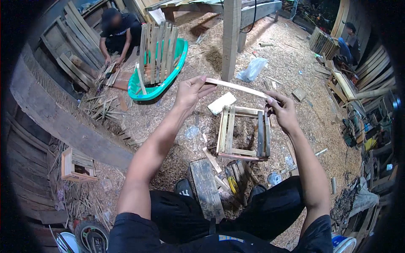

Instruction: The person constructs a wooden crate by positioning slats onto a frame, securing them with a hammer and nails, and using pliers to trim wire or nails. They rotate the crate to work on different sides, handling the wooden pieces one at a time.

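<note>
A thin pale wooden slat (238, 87) is held up by its two ends in front of me. My left hand (192, 92) pinches one end between thumb and fingers. The other end is gripped by my right hand (282, 110). Below the slat, a slatted wooden crate frame (230, 126) rests on the shavings, its middle open. A pale wood block (221, 103) lies just behind the frame. Between my legs are a worn plank (206, 189) and a yellow tool (233, 184) whose kind I cannot make out, among wood scraps.
A green tub (145, 96) full of upright slats stands front left, near a crouching person (120, 31). Another person (349, 44) sits far right. A wooden post (231, 42) rises ahead beside a plastic bag (253, 69). A small crate (78, 166) sits left.
</note>
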Action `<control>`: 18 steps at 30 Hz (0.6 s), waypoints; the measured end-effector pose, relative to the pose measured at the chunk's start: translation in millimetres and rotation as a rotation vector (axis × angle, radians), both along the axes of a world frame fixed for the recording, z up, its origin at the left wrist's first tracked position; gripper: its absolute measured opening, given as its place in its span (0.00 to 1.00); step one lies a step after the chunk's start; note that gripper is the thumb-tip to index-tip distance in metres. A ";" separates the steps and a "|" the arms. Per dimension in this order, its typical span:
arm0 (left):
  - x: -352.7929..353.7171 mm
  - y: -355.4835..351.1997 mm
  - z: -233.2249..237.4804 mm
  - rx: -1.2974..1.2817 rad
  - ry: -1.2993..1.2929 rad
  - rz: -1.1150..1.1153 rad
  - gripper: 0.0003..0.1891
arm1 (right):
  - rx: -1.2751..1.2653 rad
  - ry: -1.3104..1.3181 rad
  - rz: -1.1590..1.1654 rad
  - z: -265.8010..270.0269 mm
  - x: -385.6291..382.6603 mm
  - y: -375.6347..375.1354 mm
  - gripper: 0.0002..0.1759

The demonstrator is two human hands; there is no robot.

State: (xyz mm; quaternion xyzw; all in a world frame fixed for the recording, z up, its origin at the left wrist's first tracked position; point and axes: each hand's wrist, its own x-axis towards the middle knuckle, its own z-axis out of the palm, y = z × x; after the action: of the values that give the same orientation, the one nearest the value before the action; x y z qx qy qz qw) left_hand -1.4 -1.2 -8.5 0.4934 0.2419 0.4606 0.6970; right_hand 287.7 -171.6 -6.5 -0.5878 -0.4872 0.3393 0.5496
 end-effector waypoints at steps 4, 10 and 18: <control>-2.0 -1.1 5.2 -0.003 0.020 -0.008 0.23 | 0.035 0.092 -0.071 11.4 -10.0 -4.3 0.15; -5.1 -1.1 6.8 0.120 0.260 -0.086 0.23 | 0.067 0.268 -0.149 4.0 -1.9 2.5 0.14; -2.5 1.3 3.1 0.161 0.229 -0.097 0.19 | 0.014 0.253 -0.156 4.2 -0.4 0.9 0.13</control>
State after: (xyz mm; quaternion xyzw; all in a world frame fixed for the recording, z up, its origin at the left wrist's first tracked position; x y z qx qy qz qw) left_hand -4.0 0.1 -5.4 0.6082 0.2580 0.3848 0.6446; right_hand 287.3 -170.8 -2.3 -0.5726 -0.3693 0.3631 0.6355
